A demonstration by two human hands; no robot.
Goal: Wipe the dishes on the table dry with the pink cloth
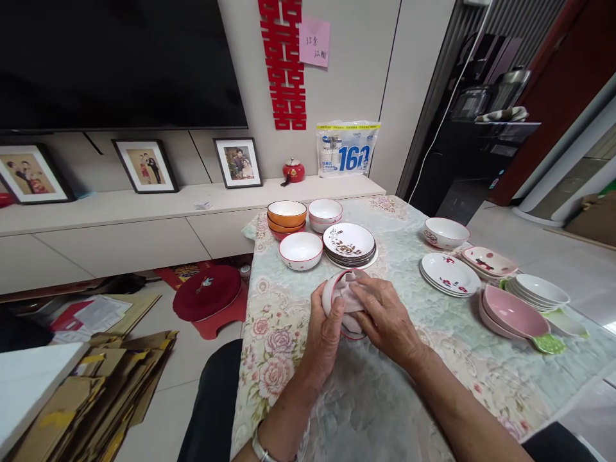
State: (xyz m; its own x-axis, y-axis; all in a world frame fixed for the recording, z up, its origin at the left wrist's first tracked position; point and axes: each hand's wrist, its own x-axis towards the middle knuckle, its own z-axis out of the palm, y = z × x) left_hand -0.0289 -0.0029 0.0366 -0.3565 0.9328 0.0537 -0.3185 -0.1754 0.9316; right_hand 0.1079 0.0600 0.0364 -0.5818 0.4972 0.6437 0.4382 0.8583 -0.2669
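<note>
Tilted on its side above the near part of the table, a white bowl with a red rim [328,296] is gripped by my left hand [323,327], the thumb over its rim. My right hand [387,314] presses a pale cloth [353,301] into the bowl's inside, fingers bent around the cloth. Just beyond my hands stand a white bowl [301,250] and a stack of flower-patterned plates [349,240]. Behind these are stacked orange bowls [287,217] and more white bowls with pink rims [325,212].
Along the table's right side sit white flowered plates [450,273], a bowl [446,232], pink dishes [513,311], square spotted dishes [489,262] and stacked white bowls [539,292]. A flowered cloth [274,366] covers the table. Left are a red stool [208,292] and flattened cardboard [72,404].
</note>
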